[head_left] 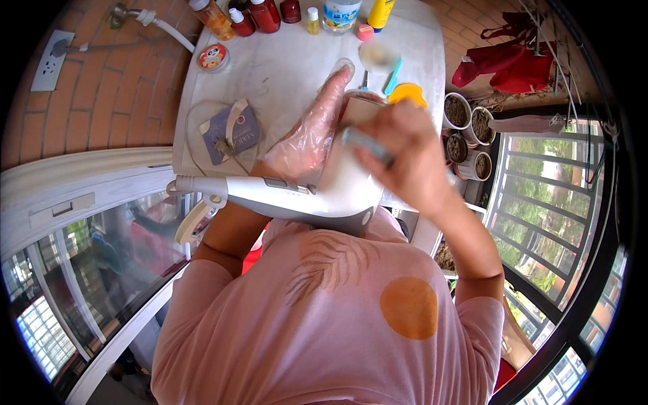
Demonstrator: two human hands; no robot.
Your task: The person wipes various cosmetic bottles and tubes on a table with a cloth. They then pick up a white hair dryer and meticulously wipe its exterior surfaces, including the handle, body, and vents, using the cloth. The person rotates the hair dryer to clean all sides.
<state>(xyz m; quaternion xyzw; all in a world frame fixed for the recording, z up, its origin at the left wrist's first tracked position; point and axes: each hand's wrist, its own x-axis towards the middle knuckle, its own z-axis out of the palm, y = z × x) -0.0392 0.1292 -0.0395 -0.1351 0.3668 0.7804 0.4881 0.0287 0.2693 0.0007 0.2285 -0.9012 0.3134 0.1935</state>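
Left hand [320,111]: sheathed in clear plastic [304,155], extended, nothing seen gripped; right hand [407,152]: bare, closed round blurred grey-blue object [365,145], held over white-and-grey appliance [283,194] at near side of table [290,50]; one covering judged complete, object's use judged unfinished

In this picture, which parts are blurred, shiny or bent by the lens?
Head view: the right hand and the bluish thing it holds are blurred; same view, highlights glint on the clear plastic over the left hand; same view, the right-side window looks bright, and the white ledge bows.
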